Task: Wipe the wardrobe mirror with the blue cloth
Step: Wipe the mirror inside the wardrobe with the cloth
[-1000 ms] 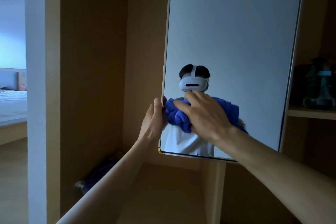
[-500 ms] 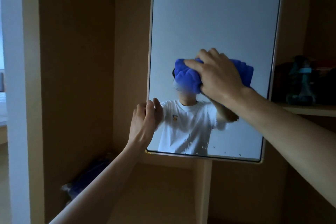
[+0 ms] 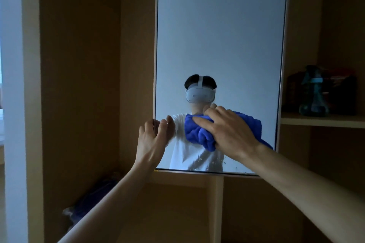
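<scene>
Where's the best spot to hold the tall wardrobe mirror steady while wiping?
Grip the tall wardrobe mirror by its left edge, from the left: the thin panel juts clear there, so fingers go behind, thumb in front, as the left hand pinches it.

Dim indoor frame, cool bluish cast. Brightest parts: a pale washed-out strip [image 3: 11,85] at the left edge and the mirror [image 3: 221,35], which reflects a flat grey-blue wall. Wardrobe panels [image 3: 79,85] murky brown, lower compartments in deep shadow. Bottle [image 3: 314,92] on the right shelf [image 3: 324,121] near-black, detail lost. Left hand [image 3: 152,140] and right hand [image 3: 229,134] softly lit, outlines slightly soft. Blue cloth [image 3: 199,134] the only saturated colour. Straight edges lean a little.
</scene>
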`<state>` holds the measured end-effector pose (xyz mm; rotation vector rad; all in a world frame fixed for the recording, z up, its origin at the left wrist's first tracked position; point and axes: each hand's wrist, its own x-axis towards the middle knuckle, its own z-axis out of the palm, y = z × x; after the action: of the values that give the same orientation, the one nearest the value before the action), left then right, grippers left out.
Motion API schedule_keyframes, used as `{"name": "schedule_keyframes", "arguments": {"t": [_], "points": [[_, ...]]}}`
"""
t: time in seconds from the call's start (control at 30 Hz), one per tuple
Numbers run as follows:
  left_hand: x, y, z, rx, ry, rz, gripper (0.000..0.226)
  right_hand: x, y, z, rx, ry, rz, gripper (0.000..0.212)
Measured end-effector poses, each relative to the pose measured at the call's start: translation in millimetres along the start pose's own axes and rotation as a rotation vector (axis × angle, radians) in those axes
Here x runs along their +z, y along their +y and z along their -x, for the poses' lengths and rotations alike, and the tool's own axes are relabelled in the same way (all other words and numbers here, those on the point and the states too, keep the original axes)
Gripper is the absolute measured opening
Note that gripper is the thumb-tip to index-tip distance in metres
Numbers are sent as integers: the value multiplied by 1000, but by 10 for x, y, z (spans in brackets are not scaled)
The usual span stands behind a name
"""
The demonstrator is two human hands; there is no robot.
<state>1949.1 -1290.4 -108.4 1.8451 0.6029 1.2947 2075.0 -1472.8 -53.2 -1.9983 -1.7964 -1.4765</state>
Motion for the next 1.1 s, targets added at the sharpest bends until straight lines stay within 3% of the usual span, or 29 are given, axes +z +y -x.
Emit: {"name": "schedule_keyframes", "arguments": {"t": [0.2,0.43,0.57,0.7,0.77,0.9,1.0,1.1], "points": [[-11,73,6,2,-2,-40,28,-476,518,-360,184,107,45,37],[13,360,-83,43,35,-2,30,-677,835,-571,197,208,110,37],[55,362,-74,49,55,6,30,-485,717,-318,130,120,74,43],[101,315,-25,56,79,-21,60,-218,568,99,61,87,-1,49],[126,312,-15,53,92,-40,71,-84,482,309,36,88,-27,42],[150,338,28,45,76,-56,83,39,403,510,-10,30,-72,36],[164,383,70,34,74,-59,82,-35,429,478,22,20,-58,50],[183,436,92,19,70,-76,83,-184,541,374,52,62,-79,33]]}}
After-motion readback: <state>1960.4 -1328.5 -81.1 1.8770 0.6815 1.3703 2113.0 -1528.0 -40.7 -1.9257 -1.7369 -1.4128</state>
